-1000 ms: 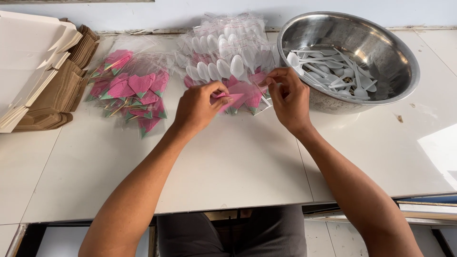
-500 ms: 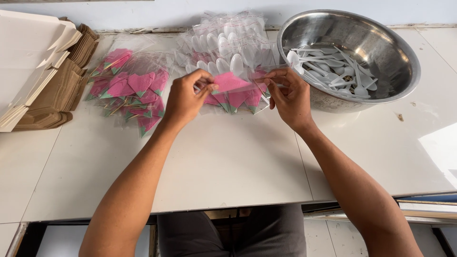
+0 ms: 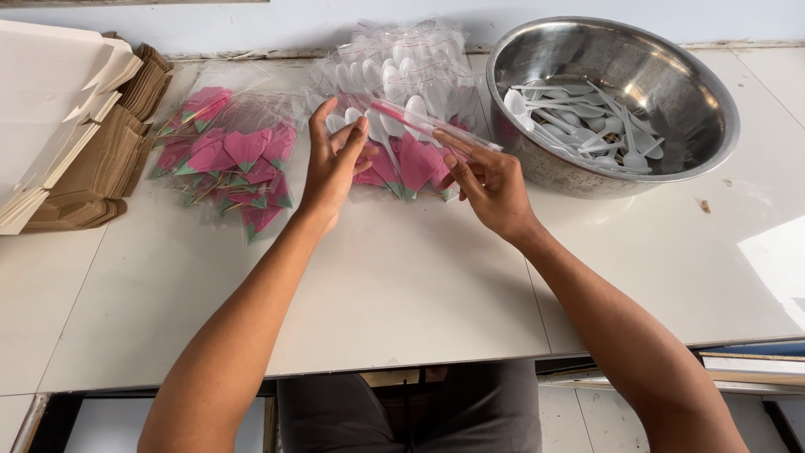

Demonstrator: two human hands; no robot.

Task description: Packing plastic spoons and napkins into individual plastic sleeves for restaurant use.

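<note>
Packet (image 3: 432, 124): slim clear plastic sleeve with a white spoon and a pink strip inside, held above the worktop (image 3: 402, 285) at upper centre of the frame, slanting down to the right.

Hold: right hand (image 3: 490, 180) pinches the lower right end between thumb and fingertips. Left hand (image 3: 335, 164) stands open beside the upper left end, fingers spread and upright; whether it touches the film cannot be told.

Handling, judged: very light; the film is thin, soft and slick, likely to crinkle and slide in a loose pinch. The spoon inside gives the only stiffness, so the best grip is across the spoon handle or at an end seam, not on slack film. Thin plastic spoons may snap if bent hard.

Nearby:
- Filled packets (image 3: 394, 71), heaped just behind the hands.
- Pink napkins (image 3: 411, 164) with green tips, in clear film, under the hands; a second pile (image 3: 226, 155) to the left.
- Steel bowl (image 3: 616, 101), upper right, holding loose white spoons (image 3: 579, 122).
- Flat cartons (image 3: 63, 126), cream and brown, stacked at left edge.

Surface: pale, smooth, matt boards with seams; a bright sun patch at right edge. Pale wall runs along the top of the frame.
</note>
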